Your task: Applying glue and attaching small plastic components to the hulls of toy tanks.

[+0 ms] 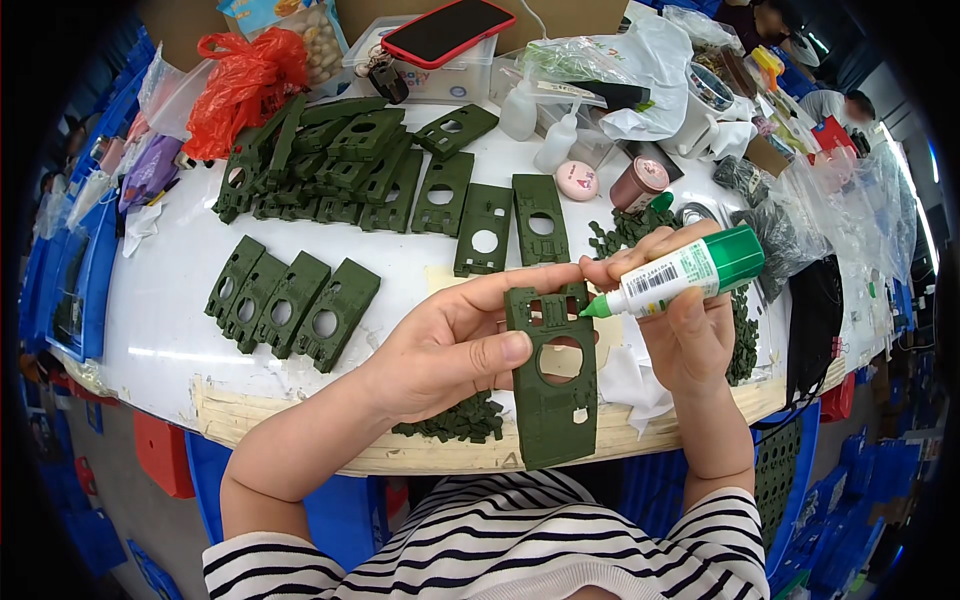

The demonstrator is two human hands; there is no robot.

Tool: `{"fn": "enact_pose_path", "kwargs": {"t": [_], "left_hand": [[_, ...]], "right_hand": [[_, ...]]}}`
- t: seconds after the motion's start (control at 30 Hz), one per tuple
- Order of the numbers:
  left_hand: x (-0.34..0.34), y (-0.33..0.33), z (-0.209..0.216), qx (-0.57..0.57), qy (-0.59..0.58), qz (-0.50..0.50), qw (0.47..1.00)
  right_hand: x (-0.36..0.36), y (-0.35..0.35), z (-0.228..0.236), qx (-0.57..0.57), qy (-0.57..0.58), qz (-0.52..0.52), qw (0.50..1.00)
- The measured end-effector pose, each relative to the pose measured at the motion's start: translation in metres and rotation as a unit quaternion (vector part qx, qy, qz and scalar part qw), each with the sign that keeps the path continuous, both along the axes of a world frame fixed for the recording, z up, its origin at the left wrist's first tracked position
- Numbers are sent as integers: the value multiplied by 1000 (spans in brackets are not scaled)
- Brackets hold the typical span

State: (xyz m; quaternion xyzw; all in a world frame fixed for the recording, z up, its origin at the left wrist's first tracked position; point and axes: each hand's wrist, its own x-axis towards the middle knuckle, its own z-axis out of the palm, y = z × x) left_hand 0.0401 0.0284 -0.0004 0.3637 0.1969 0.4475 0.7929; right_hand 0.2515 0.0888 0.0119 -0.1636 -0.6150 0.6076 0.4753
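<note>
My left hand [440, 350] grips a dark green plastic model hull plate [552, 415] with a large round hole, thumb on its face and fingers behind. The plate is held up over the table's front edge. In my right hand [690, 325] is a white glue bottle [660, 282] with a green base and a green pointed nozzle. The nozzle tip is at the plate's upper right edge, beside a small square opening; whether it touches I cannot tell. Small green plastic pieces [455, 418] lie in a heap below my left hand, and another heap [630, 230] lies beyond my right.
More hull plates stand in a row [290, 305] at left and in a stack [340, 160] behind. Farther back are a red plastic bag [250, 85], a clear box with a red-edged phone [450, 30], white squeeze bottles [557, 140] and a pink round tin [577, 181].
</note>
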Motion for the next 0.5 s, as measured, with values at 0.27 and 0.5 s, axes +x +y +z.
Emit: {"fn": "enact_pose_path", "kwargs": {"t": [0.27, 0.5], "left_hand": [[-1, 0, 4, -8, 8, 3, 1000], [1, 0, 2, 5, 15, 4, 1000]], "right_hand": [[4, 1, -2, -114, 97, 44, 988], [3, -2, 4, -67, 43, 21, 997]]}}
